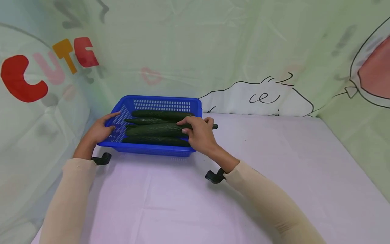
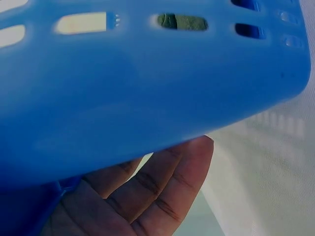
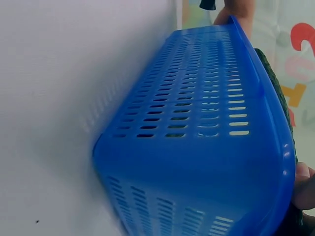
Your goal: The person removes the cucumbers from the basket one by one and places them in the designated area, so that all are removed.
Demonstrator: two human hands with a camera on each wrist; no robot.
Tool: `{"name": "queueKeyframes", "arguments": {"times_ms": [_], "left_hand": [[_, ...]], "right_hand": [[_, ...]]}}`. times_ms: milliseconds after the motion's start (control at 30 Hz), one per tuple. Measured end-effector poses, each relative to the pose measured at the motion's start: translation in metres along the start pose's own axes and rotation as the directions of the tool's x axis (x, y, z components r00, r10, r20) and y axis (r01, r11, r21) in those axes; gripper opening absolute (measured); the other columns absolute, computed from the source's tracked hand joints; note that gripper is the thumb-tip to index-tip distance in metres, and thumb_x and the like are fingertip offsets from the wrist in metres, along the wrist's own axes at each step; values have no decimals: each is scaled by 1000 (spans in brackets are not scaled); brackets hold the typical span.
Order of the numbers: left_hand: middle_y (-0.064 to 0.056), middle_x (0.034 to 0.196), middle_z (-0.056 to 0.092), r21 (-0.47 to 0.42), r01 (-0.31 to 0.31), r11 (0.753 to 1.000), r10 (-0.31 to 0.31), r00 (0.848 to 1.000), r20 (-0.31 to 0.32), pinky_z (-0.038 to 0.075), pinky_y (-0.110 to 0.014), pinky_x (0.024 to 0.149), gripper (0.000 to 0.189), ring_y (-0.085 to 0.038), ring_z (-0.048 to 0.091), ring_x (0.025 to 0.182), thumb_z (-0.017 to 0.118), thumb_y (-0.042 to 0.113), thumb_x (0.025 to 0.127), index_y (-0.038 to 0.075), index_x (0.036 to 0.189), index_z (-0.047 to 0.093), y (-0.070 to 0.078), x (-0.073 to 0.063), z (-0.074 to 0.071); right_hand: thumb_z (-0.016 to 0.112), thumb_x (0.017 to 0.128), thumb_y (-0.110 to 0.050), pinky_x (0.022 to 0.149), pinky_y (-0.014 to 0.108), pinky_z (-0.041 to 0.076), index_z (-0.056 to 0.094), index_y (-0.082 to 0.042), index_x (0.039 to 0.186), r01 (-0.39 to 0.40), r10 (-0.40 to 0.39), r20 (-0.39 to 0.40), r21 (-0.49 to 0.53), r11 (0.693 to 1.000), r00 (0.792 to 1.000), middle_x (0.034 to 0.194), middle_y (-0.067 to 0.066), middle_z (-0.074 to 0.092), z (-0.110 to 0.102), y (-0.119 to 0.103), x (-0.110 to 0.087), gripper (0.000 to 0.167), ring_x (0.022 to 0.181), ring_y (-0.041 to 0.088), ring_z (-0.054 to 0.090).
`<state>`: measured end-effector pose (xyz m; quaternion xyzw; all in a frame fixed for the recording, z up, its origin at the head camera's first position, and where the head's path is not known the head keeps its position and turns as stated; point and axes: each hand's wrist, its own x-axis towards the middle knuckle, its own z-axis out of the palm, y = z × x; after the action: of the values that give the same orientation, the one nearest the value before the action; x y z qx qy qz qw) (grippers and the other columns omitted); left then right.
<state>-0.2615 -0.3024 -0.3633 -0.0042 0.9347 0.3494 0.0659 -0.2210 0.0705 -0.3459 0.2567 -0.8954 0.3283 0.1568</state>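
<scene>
A blue plastic basket (image 1: 146,148) with slotted walls holds several long dark green cucumbers (image 1: 155,140). My left hand (image 1: 100,131) grips its left end, thumb over the rim; in the left wrist view, fingers (image 2: 172,187) show beyond the basket's lower edge in the picture. Over the basket's right end, my right hand (image 1: 201,135) holds the topmost cucumber (image 1: 152,129) between thumb and fingers. That cucumber lies lengthwise over the others, its tip past the right rim. In the right wrist view the thumb (image 3: 306,191) sits beside the rim, the other fingers mostly hidden.
The basket stands toward the back left of a pale table (image 1: 274,169). Behind it hangs a light green printed curtain (image 1: 213,40), with coloured letters at the left. A dark wrist camera (image 1: 215,176) hangs below the right wrist, another (image 1: 103,159) below the left.
</scene>
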Motion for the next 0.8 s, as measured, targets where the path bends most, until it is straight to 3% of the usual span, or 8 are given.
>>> {"name": "queueKeyframes", "arguments": {"times_ms": [400, 800], "left_hand": [[-30, 161, 13, -5, 0, 1000, 0, 1000, 0, 31, -72, 106, 66, -59, 28, 138, 41, 9, 99, 24, 159, 18, -3, 2, 0], [-31, 160, 14, 10, -17, 1000, 17, 1000, -4, 28, -72, 108, 66, -59, 26, 139, 41, 8, 98, 22, 159, 19, -3, 0, 0]], "right_hand": [[65, 92, -7, 98, 56, 25, 70, -17, 110, 20, -19, -65, 17, 1000, 998, 106, 2, 73, -17, 16, -13, 21, 99, 25, 64], [66, 91, -5, 95, 57, 30, 71, -13, 109, 13, -18, -119, -41, 999, 993, 107, 6, 74, -35, 42, -21, 20, 103, 28, 66]]}}
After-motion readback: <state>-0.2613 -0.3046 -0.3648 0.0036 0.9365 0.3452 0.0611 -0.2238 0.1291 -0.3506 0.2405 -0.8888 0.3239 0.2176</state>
